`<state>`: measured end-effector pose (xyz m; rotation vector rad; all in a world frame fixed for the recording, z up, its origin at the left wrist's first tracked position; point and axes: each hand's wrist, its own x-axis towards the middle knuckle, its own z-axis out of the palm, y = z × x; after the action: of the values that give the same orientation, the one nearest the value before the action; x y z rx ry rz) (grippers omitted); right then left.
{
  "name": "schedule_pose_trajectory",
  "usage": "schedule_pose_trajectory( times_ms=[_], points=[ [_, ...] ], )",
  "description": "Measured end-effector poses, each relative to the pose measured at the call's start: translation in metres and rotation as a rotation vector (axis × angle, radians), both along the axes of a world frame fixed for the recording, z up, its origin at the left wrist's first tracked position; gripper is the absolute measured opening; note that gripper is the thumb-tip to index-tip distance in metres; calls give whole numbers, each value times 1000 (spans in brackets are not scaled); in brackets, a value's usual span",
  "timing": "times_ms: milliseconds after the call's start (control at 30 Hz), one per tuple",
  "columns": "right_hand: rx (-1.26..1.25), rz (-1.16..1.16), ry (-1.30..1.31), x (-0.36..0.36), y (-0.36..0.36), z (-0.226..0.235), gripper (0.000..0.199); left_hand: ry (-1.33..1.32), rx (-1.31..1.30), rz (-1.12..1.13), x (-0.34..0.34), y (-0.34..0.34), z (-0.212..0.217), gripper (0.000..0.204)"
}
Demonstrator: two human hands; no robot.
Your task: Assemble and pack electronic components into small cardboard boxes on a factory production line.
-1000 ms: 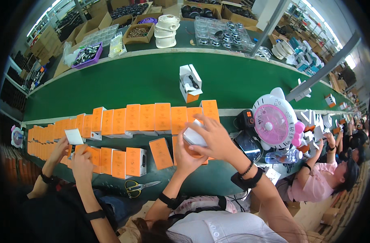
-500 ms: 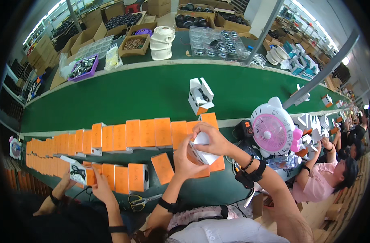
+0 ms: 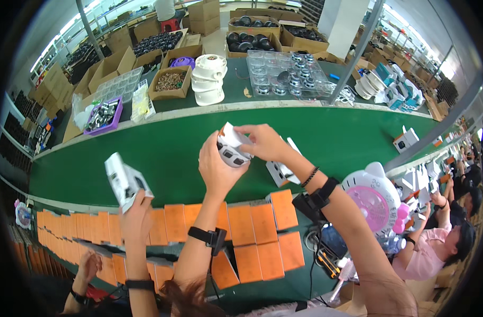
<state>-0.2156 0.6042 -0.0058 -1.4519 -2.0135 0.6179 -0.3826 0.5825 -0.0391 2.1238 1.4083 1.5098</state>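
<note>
1. Held up in mid-air over the green belt (image 3: 347, 138), near the middle of the scene: a small white box (image 3: 231, 149) with dark printing and one flap standing open at its top.
2. Cupped from below and the left by the left hand (image 3: 216, 170), its fingers wrapped around the box's side in a firm hold.
3. Pinched at the top right by the right hand (image 3: 263, 141), fingertips clenched on the upper edge beside the raised flap.
4. Judged as the step in hand: working the open flap of the box; whether anything sits inside, impossible to tell.
5. Called for next, by that reading: a steady grip underneath, pressure along the flap's fold, and care not to crush the thin card walls.
6. Just behind the right wrist, lying on the belt: a second white box (image 3: 280, 171); farther right on the belt, a third (image 3: 405, 140).
7. On the near desk (image 3: 299, 280), below the hands: rows of flat orange packs (image 3: 252, 227).
8. To the left, well apart: a co-worker's hand (image 3: 134, 211) lifting a similar white carton (image 3: 122, 179).
9. To the right of the orange packs: a pink and white fan (image 3: 376, 196).
</note>
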Motion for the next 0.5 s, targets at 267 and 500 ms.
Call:
schedule_pose_trajectory(
  times_ms=[267, 500],
  points=[
    [278, 172, -434, -18, 44, -96, 31, -198, -460, -17, 9, 43, -97, 95],
    [349, -93, -188, 3, 46, -108, 17, -234, -515, -87, 20, 31, -117, 90]
  ],
)
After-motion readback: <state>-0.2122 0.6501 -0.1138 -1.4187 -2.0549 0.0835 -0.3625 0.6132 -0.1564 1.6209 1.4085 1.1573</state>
